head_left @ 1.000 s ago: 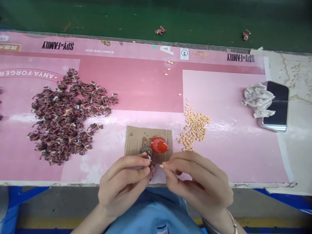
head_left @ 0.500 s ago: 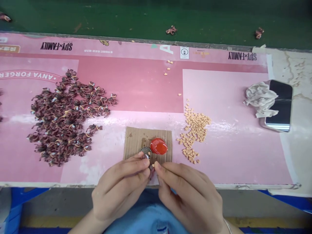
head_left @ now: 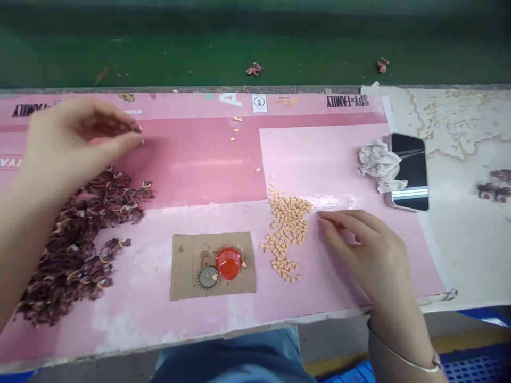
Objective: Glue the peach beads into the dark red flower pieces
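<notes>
My left hand (head_left: 85, 135) is raised over the far edge of a pile of small dark brown figure-like pieces (head_left: 90, 213). Pinched between its thumb and fingers is one such brown piece (head_left: 134, 128), mostly covered by the fingers. My right hand (head_left: 365, 247) hovers just right of a scatter of small tan bits (head_left: 289, 218). Its thumb and forefinger are drawn together; whatever is between them is too small to make out. Between the piles lies a corrugated cardboard piece (head_left: 186, 266), bearing a red glossy cap-like dish (head_left: 229, 263) and a metal bottle cap (head_left: 208, 277) with tan bits on it.
At the right, crumpled tissue (head_left: 379, 162) rests against a phone (head_left: 411, 173). More brown pieces (head_left: 495, 186) are at the far right, blurred. Beyond the pink sheet (head_left: 319, 154), two brown pieces (head_left: 254, 69) sit on a green surface (head_left: 179, 61).
Both hands have parted from above the cardboard. The left went far left with a brown piece; the right moved beside the tan bits. The view has shifted, and brown pieces appear at far right.
</notes>
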`<state>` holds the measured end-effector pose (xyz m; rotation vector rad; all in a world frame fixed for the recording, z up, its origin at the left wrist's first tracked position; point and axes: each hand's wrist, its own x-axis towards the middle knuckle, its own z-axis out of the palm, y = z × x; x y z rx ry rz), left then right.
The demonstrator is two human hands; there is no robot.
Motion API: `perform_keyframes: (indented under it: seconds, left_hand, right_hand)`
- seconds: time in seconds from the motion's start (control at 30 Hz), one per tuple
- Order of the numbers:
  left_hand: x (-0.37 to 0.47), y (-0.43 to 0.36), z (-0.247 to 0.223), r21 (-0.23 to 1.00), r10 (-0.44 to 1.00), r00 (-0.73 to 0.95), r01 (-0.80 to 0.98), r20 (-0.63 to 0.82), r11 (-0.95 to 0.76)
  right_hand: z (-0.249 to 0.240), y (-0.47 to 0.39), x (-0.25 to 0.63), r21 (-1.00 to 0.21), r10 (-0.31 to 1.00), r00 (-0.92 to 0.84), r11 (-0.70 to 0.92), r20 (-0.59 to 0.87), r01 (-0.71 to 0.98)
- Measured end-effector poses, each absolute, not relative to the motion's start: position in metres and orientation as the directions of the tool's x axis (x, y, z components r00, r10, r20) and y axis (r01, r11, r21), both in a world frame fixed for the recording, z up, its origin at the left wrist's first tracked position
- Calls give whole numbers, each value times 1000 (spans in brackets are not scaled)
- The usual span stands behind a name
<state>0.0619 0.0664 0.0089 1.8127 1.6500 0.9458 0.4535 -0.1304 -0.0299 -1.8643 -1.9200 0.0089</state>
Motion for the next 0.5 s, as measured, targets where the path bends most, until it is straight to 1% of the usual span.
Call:
perform_keyframes:
  seconds: [0.03, 0.1, 0.23, 0.37, 0.5]
  left_hand:
    - [66, 92, 5, 733, 992, -11, 676, 124, -84]
    - [77, 138, -5, 695, 992, -41, 718, 118, -53]
    - [93, 200, -24, 610, 985, -47, 789, 166, -65]
    - [84, 232, -34, 497, 981, -23, 864, 191, -77]
    - [52, 239, -25, 429, 973, -76, 903, 220, -27]
  right_hand:
    - [-30, -126, 452, -310, 948, 15, 89, 318, 946]
    - [-28, -119, 447, -291, 941, -21, 125, 337, 949]
    - [-26, -113, 442, -206, 924, -92, 178, 372, 962]
    - [-33, -116, 447, -128, 903, -167, 234, 397, 964]
    - [-38, -119, 452, -74, 900, -224, 269, 375, 960]
